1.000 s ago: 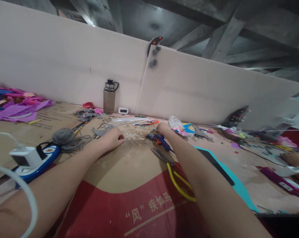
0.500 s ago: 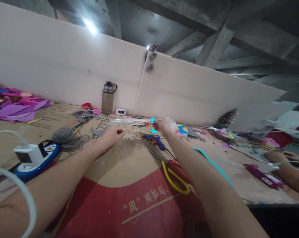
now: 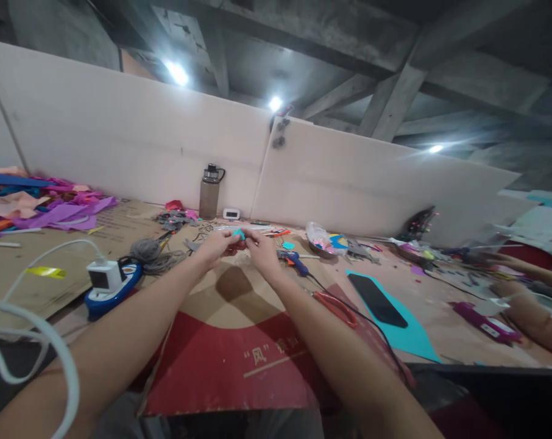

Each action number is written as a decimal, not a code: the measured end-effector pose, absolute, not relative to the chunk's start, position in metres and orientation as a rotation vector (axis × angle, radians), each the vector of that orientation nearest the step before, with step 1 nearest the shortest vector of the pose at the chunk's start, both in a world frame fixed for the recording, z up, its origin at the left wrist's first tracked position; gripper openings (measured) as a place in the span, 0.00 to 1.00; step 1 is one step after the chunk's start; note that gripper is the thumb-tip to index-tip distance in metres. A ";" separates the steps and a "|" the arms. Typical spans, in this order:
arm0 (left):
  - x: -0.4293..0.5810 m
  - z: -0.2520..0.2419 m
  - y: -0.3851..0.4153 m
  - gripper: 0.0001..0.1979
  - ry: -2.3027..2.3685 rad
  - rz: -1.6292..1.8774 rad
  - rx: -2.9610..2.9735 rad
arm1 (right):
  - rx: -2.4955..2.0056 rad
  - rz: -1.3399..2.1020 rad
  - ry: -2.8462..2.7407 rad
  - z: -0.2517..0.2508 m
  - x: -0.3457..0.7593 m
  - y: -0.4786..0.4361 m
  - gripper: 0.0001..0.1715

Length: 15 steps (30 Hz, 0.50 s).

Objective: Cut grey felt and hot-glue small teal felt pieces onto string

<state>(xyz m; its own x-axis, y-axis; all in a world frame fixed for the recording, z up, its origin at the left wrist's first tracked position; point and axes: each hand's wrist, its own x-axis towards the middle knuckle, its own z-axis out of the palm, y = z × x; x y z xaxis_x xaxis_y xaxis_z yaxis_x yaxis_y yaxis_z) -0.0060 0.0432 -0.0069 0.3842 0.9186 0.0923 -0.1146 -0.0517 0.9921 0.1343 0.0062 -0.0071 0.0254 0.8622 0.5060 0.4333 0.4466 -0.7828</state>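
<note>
- Both my left hand (image 3: 218, 246) and right hand (image 3: 261, 250) now pinch one turquoise scrap (image 3: 238, 234), newly brought between them: handling is two-handed.
- Right of them: second scrap (image 3: 287, 246), glue gun (image 3: 297, 264).

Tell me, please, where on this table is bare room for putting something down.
Bare: the red cardboard between the forearms, and pink tabletop between the turquoise sheet and purple power strip. Crowded: around the blue glue gun and the grey yarn.

Small turquoise cut-out piece (image 3: 239, 234), close in hue to the flat turquoise sheet (image 3: 420, 342); tan-and-red cardboard panel (image 3: 225, 378) with tan lettering (image 3: 258, 356); long blue-and-white plastic power strip (image 3: 112, 299); black rectangular slab (image 3: 376, 300)
</note>
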 end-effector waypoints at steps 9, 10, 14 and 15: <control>-0.001 -0.009 0.037 0.11 0.907 0.871 1.688 | -1.157 0.671 -1.414 -0.029 0.154 0.009 0.13; 0.000 -0.010 0.037 0.12 0.897 0.850 1.679 | -1.169 0.659 -1.423 -0.030 0.156 0.009 0.12; -0.002 -0.011 0.038 0.17 0.880 0.781 1.577 | -1.187 0.672 -1.435 -0.033 0.160 0.010 0.12; -0.003 -0.011 0.038 0.19 0.882 0.768 1.575 | -1.199 0.673 -1.440 -0.033 0.160 0.010 0.11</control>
